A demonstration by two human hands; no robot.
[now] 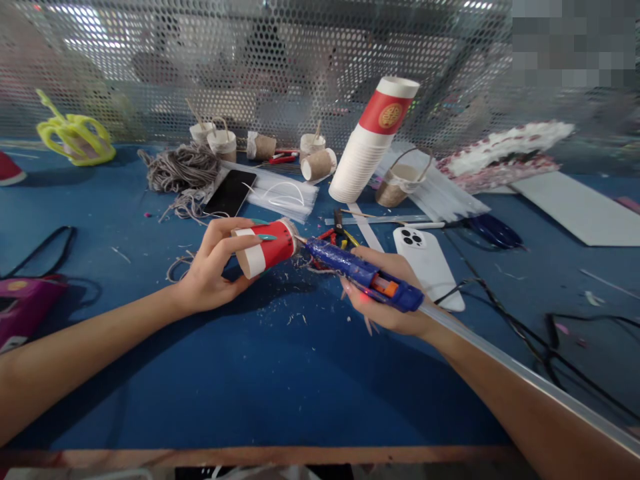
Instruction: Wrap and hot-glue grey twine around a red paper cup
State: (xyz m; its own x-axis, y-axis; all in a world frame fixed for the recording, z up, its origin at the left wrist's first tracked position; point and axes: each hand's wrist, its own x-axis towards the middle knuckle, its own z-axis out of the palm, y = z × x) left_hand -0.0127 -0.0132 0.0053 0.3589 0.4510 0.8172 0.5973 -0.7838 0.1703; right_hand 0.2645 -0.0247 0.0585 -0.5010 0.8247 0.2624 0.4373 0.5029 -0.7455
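Head view: left hand [213,270] grips red cup [265,249], right hand [387,293] glue gun [363,273].

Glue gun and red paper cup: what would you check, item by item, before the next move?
1. Left hand has a firm grip on the red paper cup: ok.
2. Right hand holds the glue gun: ok.
3. Nozzle meets the cup's base: ok.
4. Glue stick loaded at the back: ok.
5. Gun hot: cannot tell.
6. White phone away from the nozzle: not ok, it lies close.
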